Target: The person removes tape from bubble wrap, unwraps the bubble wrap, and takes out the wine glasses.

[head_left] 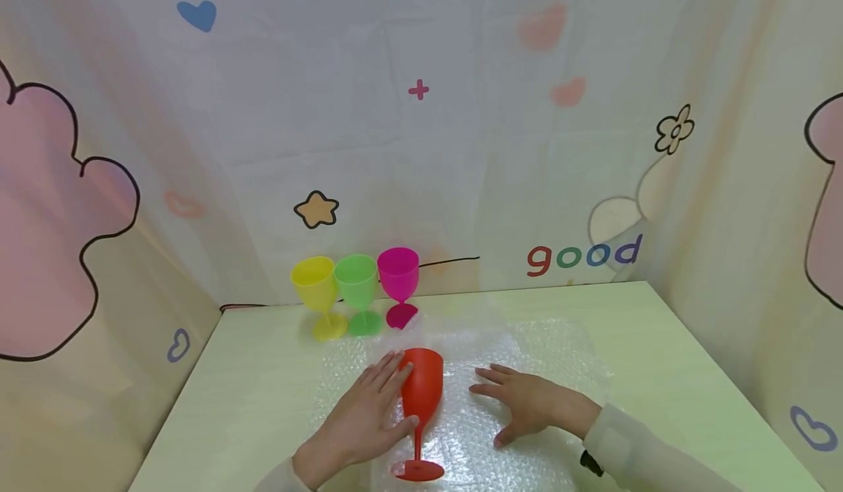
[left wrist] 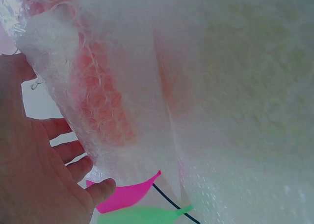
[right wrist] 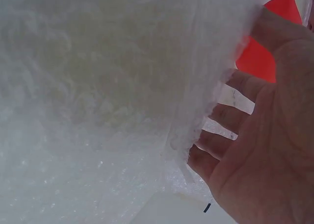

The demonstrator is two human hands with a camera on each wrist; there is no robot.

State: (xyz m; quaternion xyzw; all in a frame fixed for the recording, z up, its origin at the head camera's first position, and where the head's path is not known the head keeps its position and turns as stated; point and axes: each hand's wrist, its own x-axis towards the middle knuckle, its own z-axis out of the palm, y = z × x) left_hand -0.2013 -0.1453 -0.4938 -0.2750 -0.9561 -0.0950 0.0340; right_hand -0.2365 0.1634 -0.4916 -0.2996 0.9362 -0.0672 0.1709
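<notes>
A red plastic goblet [head_left: 424, 386] lies on its side over bubble wrap [head_left: 546, 353], its foot toward the near edge. My left hand [head_left: 365, 419] rests along the goblet's left side, fingers extended and thumb by the stem. In the left wrist view, that hand [left wrist: 44, 160] has its fingertips at the wrap's edge, and red shows blurred through the wrap. My right hand [head_left: 530, 400] is spread over the wrap, to the right of the goblet. The right wrist view shows its fingertips at a wrap edge, with part of the red goblet [right wrist: 257, 62] beyond the thumb.
A yellow goblet [head_left: 316, 287], a green goblet [head_left: 358, 283] and a magenta goblet [head_left: 399, 276] stand upright in a row at the table's back left. The pale table [head_left: 217, 404] meets a patterned curtain [head_left: 342, 126] behind and at both sides.
</notes>
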